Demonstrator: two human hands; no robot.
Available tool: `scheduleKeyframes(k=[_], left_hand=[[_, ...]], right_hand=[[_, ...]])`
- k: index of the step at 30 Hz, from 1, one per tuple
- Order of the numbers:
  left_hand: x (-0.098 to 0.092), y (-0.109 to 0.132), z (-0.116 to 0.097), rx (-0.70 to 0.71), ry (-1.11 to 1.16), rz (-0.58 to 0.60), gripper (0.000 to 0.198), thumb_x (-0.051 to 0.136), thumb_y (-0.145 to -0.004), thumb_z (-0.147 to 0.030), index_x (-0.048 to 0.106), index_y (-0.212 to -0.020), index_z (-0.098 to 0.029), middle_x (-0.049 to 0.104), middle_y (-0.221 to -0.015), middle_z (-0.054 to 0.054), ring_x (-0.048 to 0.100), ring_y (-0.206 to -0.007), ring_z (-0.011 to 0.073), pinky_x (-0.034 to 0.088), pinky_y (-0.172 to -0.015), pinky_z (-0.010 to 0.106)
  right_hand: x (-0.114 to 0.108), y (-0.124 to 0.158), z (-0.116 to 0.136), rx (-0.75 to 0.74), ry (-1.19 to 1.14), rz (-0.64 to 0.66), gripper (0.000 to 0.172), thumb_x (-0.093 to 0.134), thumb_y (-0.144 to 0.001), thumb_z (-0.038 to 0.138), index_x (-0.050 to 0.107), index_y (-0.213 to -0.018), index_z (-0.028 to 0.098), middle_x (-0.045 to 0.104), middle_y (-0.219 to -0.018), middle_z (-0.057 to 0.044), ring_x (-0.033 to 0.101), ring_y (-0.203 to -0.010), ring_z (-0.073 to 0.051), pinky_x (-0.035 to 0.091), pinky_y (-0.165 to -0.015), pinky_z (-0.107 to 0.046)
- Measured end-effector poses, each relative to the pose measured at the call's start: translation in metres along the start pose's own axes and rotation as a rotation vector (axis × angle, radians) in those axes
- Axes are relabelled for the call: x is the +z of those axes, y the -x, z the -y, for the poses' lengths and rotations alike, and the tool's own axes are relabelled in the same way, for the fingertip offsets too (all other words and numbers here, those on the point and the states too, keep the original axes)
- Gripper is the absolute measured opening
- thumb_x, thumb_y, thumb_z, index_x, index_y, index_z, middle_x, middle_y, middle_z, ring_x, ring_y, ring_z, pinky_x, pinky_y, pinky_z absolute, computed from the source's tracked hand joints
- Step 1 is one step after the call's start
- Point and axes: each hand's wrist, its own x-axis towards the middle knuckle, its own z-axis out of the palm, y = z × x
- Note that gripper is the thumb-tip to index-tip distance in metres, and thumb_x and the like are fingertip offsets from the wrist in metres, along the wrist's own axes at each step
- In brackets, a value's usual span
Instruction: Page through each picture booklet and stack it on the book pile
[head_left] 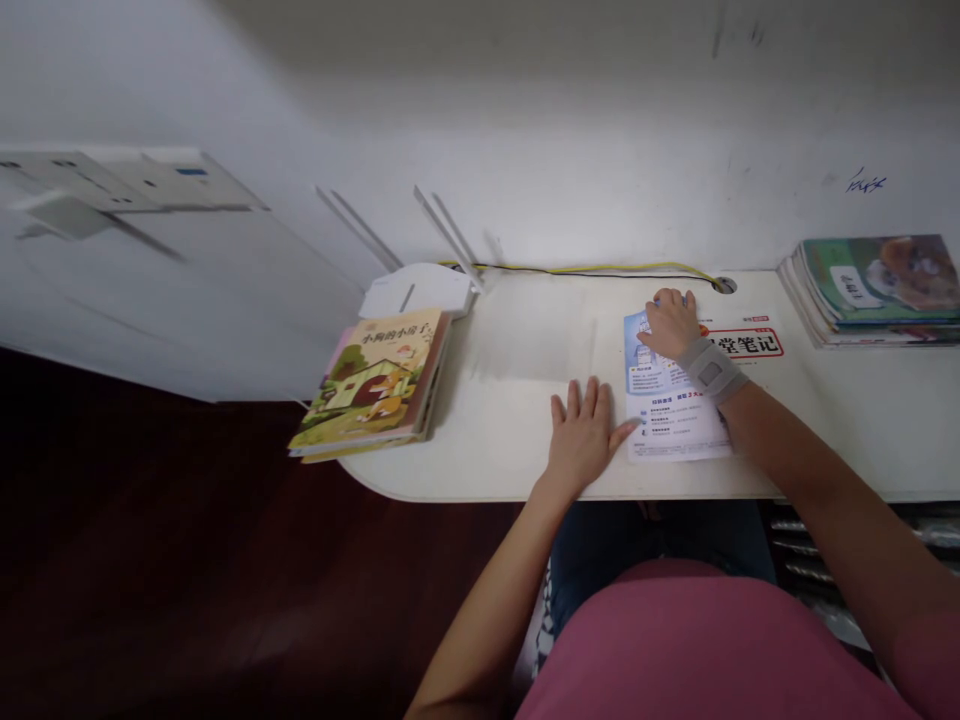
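Observation:
A white booklet (757, 375) with a red-framed title lies on the desk in front of me, and a blue and white printed page (654, 385) covers its left part. My right hand (671, 322), with a grey wrist band, rests on the upper part of that page, fingers slightly bent and apart. Just left of the booklet, my left hand (579, 440) lies flat on the desk with its fingers spread. Its thumb reaches the lower left edge of the page.
A stack of picture books (371, 385) overhangs the desk's left end, beside a white router (416, 290) with upright antennas. Another stack of books (874, 290) sits at the right. Yellow and black cables (622, 270) run along the wall to a hole. The white desk (480, 460) has a rounded left corner.

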Motion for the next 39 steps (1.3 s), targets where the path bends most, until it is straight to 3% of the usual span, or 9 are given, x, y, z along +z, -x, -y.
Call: scheduleKeyframes(k=[23, 29, 34, 39], left_hand=[[0.001, 0.0, 0.0, 0.009, -0.01, -0.001, 0.076, 0.02, -0.09, -0.062, 0.032, -0.144, -0.009, 0.028, -0.151, 0.017, 0.02, -0.14, 0.0396, 0.023, -0.108, 0.061], [0.0, 0.0, 0.003, 0.012, 0.009, 0.005, 0.076, 0.023, -0.091, -0.061, 0.031, -0.144, -0.008, 0.026, -0.152, 0.017, 0.02, -0.139, 0.0396, 0.023, -0.108, 0.06], [0.001, 0.0, 0.004, -0.004, 0.06, -0.014, 0.074, 0.029, -0.091, -0.059, 0.031, -0.143, -0.007, 0.027, -0.151, 0.018, 0.02, -0.14, 0.038, 0.023, -0.11, 0.057], [0.006, -0.001, 0.007, -0.009, 0.174, -0.066, 0.072, 0.035, -0.091, -0.055, 0.028, -0.144, -0.006, 0.026, -0.151, 0.022, 0.02, -0.14, 0.0386, 0.022, -0.109, 0.061]], right_hand=[[0.011, -0.007, 0.003, 0.063, -0.042, 0.039, 0.042, 0.058, -0.082, 0.042, 0.063, -0.108, 0.009, 0.055, -0.116, -0.019, 0.046, -0.11, -0.031, 0.028, -0.098, -0.049], [0.001, -0.008, 0.001, -0.014, -0.22, 0.048, 0.044, 0.052, -0.086, 0.036, 0.055, -0.123, 0.011, 0.046, -0.136, -0.019, 0.037, -0.127, -0.031, 0.023, -0.106, -0.051], [-0.004, 0.029, -0.037, -0.031, -0.54, -0.104, 0.063, 0.045, -0.087, 0.05, 0.042, -0.137, 0.012, 0.029, -0.15, -0.018, 0.02, -0.14, -0.03, 0.02, -0.111, -0.05], [0.02, 0.077, -0.046, -0.024, -0.808, -0.01, 0.081, 0.049, -0.079, 0.066, 0.035, -0.143, 0.018, 0.016, -0.156, -0.012, 0.011, -0.143, -0.031, 0.016, -0.114, -0.05]])
